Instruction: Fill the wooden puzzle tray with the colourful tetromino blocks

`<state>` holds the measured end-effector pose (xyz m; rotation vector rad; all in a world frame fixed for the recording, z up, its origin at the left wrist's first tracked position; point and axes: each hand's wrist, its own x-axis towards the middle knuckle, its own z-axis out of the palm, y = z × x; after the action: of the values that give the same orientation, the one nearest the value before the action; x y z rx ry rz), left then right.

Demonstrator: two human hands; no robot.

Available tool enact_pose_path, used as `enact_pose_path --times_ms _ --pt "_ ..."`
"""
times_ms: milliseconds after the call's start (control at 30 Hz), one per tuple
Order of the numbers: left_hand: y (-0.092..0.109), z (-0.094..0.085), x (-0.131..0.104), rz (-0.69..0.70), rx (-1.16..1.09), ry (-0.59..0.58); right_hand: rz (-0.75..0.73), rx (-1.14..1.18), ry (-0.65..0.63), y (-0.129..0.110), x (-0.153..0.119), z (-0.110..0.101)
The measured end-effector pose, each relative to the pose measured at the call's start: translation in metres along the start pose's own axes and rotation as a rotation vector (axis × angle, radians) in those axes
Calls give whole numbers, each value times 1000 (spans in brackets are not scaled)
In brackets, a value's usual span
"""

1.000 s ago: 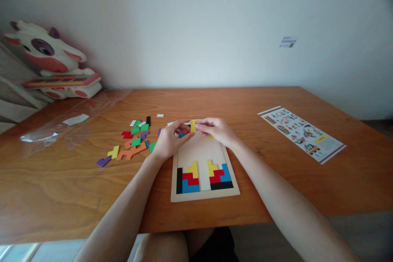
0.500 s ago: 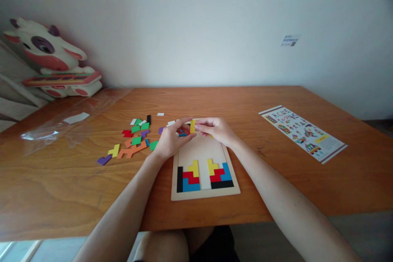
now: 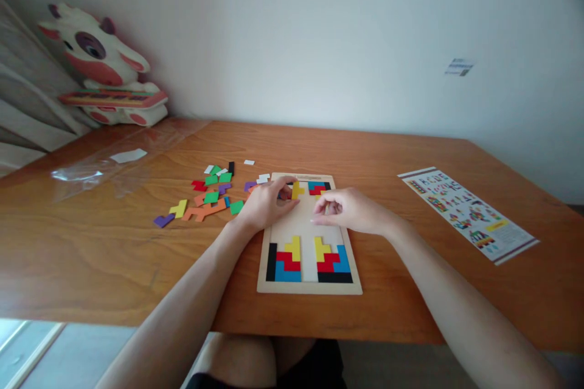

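Observation:
A wooden puzzle board (image 3: 309,287) lies before me, with yellow, red, blue and black pieces along its near and far ends. My left hand (image 3: 266,203) rests over the board's far left edge, thumb and fingers apart beside a yellow puzzle piece (image 3: 297,190). Whether the fingertips touch that piece I cannot tell. My right hand (image 3: 345,211) hovers over the right side of the board, fingers loosely curled and thumb apart, with nothing visible in it. Behind its fingertips, another yellow piece is partly hidden. The left hand covers some pieces in the far left corner.
Loose puzzle pieces, among them an orange one (image 3: 205,211) and a purple one (image 3: 164,220), lie left of the board. A printed sheet (image 3: 469,213) is at the right. Clear plastic packaging (image 3: 95,179) and a cow-shaped toy keyboard (image 3: 114,97) are at the left.
My right hand has drawn back from the yellow piece by my left hand, moving right and nearer. My left hand stays by that piece. The camera view has shifted slightly.

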<state>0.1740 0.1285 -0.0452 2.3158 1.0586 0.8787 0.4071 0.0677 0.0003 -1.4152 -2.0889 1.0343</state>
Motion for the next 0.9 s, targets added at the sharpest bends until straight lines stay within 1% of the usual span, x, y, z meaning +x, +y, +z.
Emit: enact_pose_path --times_ms 33,100,233,333,433,567,800,900 --pt "0 0 0 5 16 -4 -2 -11 -36 0 -3 1" --pt "1 0 0 9 41 -5 -22 -22 -64 1 -8 4" --pt "0 1 0 26 68 -9 -69 -22 -72 5 -12 15" --pt "-1 1 0 39 79 -10 -86 32 -72 8 -11 21" --pt "-3 2 0 52 76 -7 -107 75 -60 10 -11 24" --pt "-4 2 0 56 73 -9 -104 101 -94 10 -10 24" --pt "-4 3 1 51 67 -16 -132 48 -76 12 -9 26" --pt "-2 2 1 58 85 -11 -105 58 -47 13 -8 29"
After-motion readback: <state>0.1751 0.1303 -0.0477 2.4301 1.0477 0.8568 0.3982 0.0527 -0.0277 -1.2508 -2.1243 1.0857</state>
